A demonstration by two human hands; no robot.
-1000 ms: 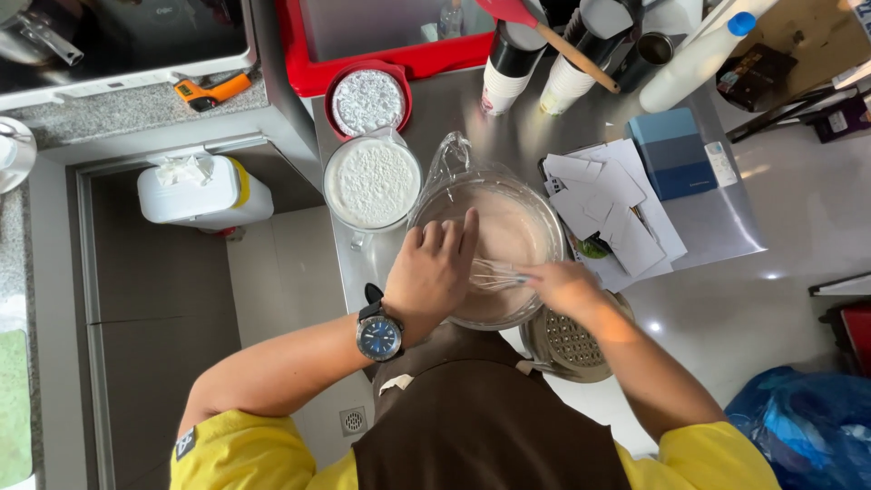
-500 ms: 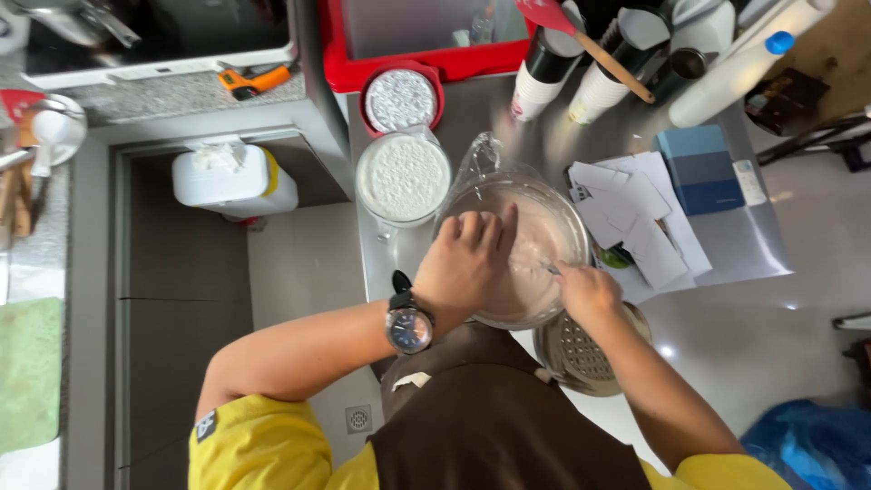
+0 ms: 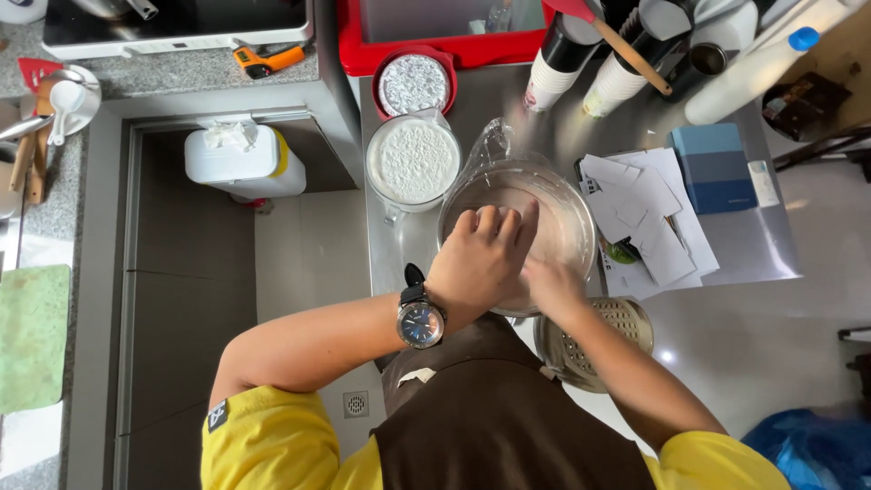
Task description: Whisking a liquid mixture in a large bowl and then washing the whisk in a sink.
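A clear glass bowl with pale batter stands on the steel counter. My left hand, with a dark wristwatch, lies over the bowl's near rim and grips it, fingers reaching inside. My right hand is closed at the near rim, partly tucked under the left hand. The whisk it held earlier is hidden by the hands now. A round tub of white powder sits just left of the bowl.
A perforated metal strainer sits by my right forearm. Loose papers and a blue box lie right of the bowl. Behind are a red-rimmed dish, a red tub and paper cup stacks. A white jug stands lower left.
My right hand has drawn back from the bowl's middle to its near rim, under the left hand. The whisk wires have dropped out of sight. The left hand stays on the bowl.
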